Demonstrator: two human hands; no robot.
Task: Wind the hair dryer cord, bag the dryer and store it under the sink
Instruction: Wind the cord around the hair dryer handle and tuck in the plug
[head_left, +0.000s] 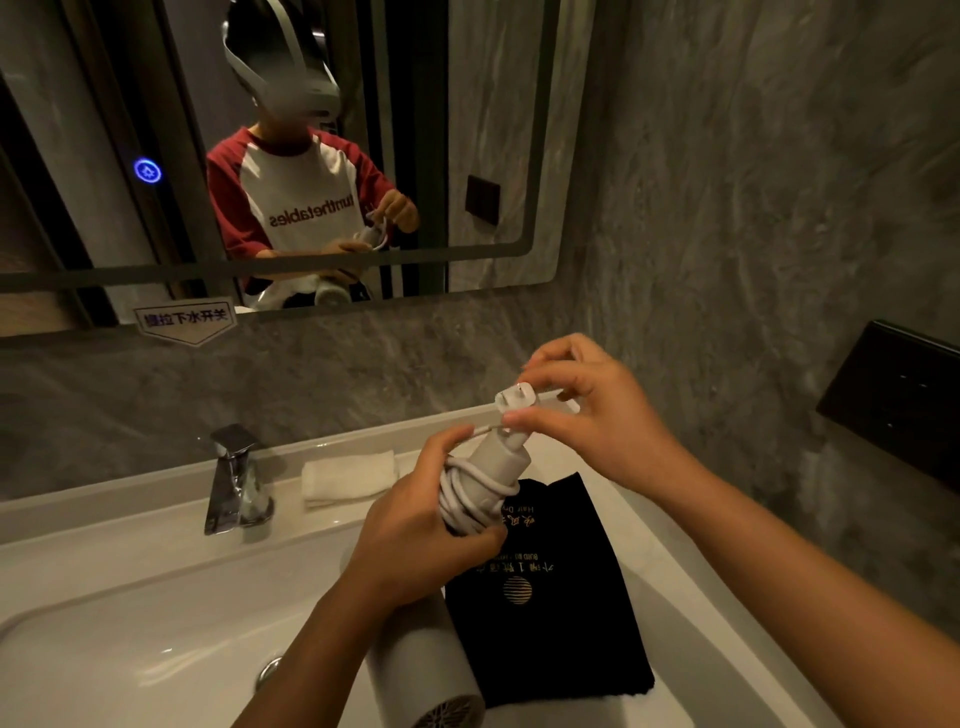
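Hair dryer (415, 670): barrel cut off below; our left hand (415, 530) clamps its cord-wound (470, 488) handle, right hand (587, 410) pinches the plug (514, 397). Black bag (545, 597) at the basin counter's (130, 561) right edge; grey stone wall (727, 208).

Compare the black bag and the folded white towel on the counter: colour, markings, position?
The black bag is dark with gold print; the folded white towel is plain and pale. The bag lies flat by the near counter edge, partly under the hair dryer; the towel sits farther back, beside the faucet, with nothing on it. The bag looks larger than the towel. Both are cloth items resting on the counter, untouched by either hand.
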